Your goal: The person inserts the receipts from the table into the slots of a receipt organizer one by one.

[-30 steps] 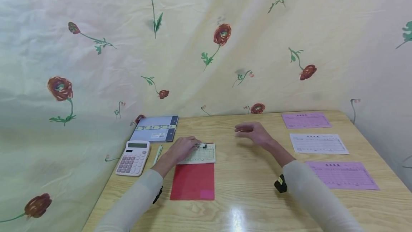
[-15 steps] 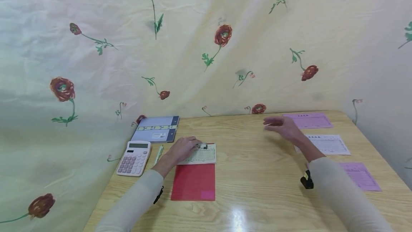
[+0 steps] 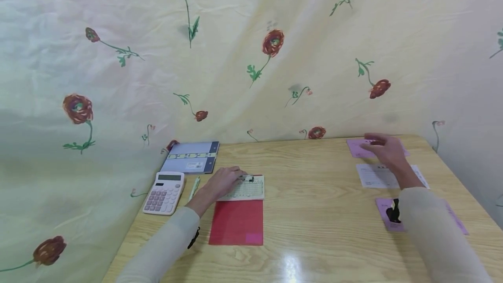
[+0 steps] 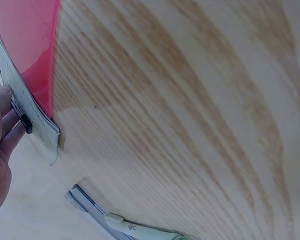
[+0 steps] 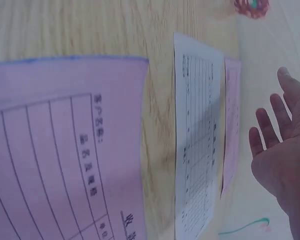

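Observation:
My left hand pinches the metal clip at the top of a red clipboard, thumb on one side and fingers on the other in the left wrist view. Printed slips lie over the board's upper half, their edge slightly lifted from the red sheet. My right hand hovers over the far pink slip at the back right, fingers spread and holding nothing. Nearer to me are a white slip and another pink slip, partly covered by my right forearm in the head view.
Left of the clipboard lie a pen, a white calculator and a blue-grey notebook. A flower-patterned cloth hangs behind the wooden table.
My right hand has moved right, from the middle of the table to above the far pink slip. The left hand has stayed on the clip.

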A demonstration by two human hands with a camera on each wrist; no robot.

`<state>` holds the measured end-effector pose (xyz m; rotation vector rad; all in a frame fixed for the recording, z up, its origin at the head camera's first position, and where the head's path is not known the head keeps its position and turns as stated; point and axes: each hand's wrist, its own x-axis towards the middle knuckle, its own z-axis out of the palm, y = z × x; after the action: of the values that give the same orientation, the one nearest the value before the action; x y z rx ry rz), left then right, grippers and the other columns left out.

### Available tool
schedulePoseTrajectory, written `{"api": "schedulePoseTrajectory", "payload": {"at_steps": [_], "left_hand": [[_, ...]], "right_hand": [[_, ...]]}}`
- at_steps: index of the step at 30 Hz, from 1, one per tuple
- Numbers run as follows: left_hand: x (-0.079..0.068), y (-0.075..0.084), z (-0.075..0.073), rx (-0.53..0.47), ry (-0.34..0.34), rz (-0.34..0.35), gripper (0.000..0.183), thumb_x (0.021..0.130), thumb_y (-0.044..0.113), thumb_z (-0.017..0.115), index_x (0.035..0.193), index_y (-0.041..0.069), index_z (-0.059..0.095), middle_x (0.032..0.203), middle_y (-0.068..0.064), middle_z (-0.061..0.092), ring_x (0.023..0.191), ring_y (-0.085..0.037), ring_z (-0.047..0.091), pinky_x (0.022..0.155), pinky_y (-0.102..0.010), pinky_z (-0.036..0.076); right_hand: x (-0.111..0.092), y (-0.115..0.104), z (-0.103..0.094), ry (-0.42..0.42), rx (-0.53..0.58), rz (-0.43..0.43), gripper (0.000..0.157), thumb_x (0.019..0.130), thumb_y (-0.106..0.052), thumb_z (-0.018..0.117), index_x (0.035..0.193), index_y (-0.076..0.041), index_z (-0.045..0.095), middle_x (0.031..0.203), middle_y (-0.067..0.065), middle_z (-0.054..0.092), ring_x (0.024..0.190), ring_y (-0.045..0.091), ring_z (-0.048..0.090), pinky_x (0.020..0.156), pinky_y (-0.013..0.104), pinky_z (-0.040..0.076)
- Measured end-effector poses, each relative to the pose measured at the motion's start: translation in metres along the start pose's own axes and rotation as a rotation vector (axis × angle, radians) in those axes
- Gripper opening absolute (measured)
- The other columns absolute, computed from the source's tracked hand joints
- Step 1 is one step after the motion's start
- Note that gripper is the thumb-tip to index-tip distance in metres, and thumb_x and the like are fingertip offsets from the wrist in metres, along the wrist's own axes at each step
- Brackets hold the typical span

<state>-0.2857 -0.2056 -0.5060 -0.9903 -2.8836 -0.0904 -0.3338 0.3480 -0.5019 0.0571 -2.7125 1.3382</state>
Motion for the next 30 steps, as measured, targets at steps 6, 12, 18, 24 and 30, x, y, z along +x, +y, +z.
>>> {"api": "schedulePoseTrajectory", "payload": {"at_steps": [6, 12, 18, 24, 30], "left_hand": [[-0.001, -0.002, 0.004, -0.005, -0.003, -0.006, 0.028, 0.106, 0.019, 0.069, 0.134, 0.015, 0.074, 0.122, -0.002, 0.074, 0.093, -0.011, 0.07, 0.086, -0.031, 0.061], [-0.001, -0.003, 0.005, 0.005, 0.005, -0.01, 0.029, 0.106, 0.019, 0.069, 0.134, 0.015, 0.074, 0.122, -0.002, 0.074, 0.088, -0.011, 0.07, 0.084, -0.031, 0.061], [-0.002, -0.002, 0.003, 0.001, 0.005, -0.021, 0.028, 0.106, 0.018, 0.069, 0.132, 0.013, 0.074, 0.118, -0.003, 0.074, 0.088, -0.013, 0.071, 0.082, -0.032, 0.061], [-0.001, -0.001, 0.003, 0.013, -0.026, -0.046, 0.03, 0.107, 0.019, 0.067, 0.136, 0.015, 0.073, 0.125, -0.003, 0.073, 0.097, -0.014, 0.072, 0.089, -0.032, 0.061], [0.0, -0.001, 0.002, 0.015, -0.047, -0.052, 0.03, 0.107, 0.019, 0.068, 0.136, 0.014, 0.073, 0.126, -0.004, 0.073, 0.099, -0.015, 0.073, 0.089, -0.032, 0.061]], "right_hand": [[-0.001, 0.017, -0.015, 0.095, 0.002, 0.138, 0.077, 0.106, -0.041, 0.063, 0.161, 0.005, 0.036, 0.159, 0.038, 0.036, 0.143, 0.059, 0.035, 0.11, 0.07, 0.036], [-0.01, 0.031, -0.029, 0.163, 0.051, 0.253, 0.085, 0.107, -0.041, 0.06, 0.166, 0.004, 0.018, 0.168, 0.035, 0.02, 0.15, 0.059, 0.024, 0.117, 0.074, 0.027], [-0.013, 0.041, -0.035, 0.168, 0.06, 0.303, 0.087, 0.106, -0.041, 0.06, 0.165, 0.007, 0.017, 0.169, 0.034, 0.018, 0.15, 0.058, 0.025, 0.119, 0.072, 0.026], [-0.011, 0.054, -0.038, 0.147, 0.064, 0.358, 0.091, 0.106, -0.042, 0.061, 0.165, 0.009, 0.014, 0.169, 0.035, 0.017, 0.152, 0.057, 0.025, 0.12, 0.069, 0.026], [-0.01, 0.055, -0.036, 0.142, 0.062, 0.395, 0.089, 0.106, -0.038, 0.063, 0.164, 0.01, 0.015, 0.166, 0.038, 0.021, 0.148, 0.057, 0.029, 0.119, 0.069, 0.028]]}}
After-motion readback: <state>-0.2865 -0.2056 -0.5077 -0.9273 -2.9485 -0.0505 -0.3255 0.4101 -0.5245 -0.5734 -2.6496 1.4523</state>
